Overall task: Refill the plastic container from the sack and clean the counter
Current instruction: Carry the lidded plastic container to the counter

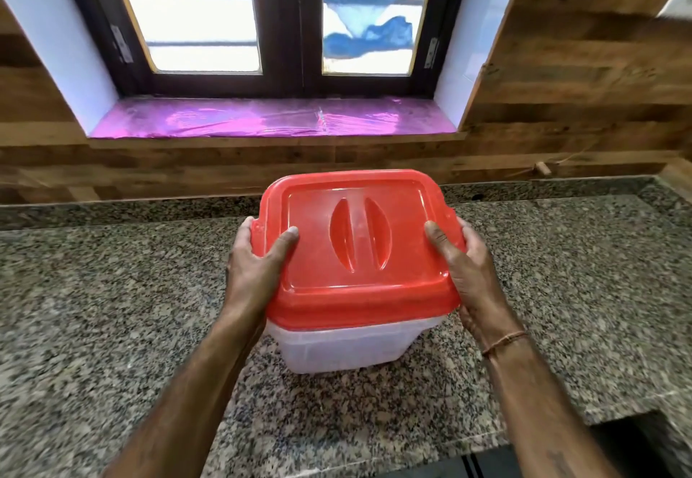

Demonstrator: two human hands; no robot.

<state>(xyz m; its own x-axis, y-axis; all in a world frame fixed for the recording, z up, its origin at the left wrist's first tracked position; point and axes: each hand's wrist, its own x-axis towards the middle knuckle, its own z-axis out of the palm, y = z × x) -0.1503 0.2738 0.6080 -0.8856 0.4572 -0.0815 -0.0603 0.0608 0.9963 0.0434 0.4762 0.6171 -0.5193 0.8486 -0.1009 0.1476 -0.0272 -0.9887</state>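
Note:
A clear plastic container point(337, 346) with a red lid point(355, 253) stands on the speckled granite counter point(112, 309), in the middle of the head view. My left hand point(258, 264) grips the lid's left edge, thumb on top. My right hand point(464, 264) grips the lid's right edge the same way. The lid sits on the container. What is inside the container is hidden. No sack is in view.
A wood-panelled wall rises behind the counter, with a window point(277, 17) and a pink-covered sill point(273, 118). A dark opening point(633, 440) cuts the counter's front right corner. A small wooden peg point(541, 168) sticks out of the wall at right.

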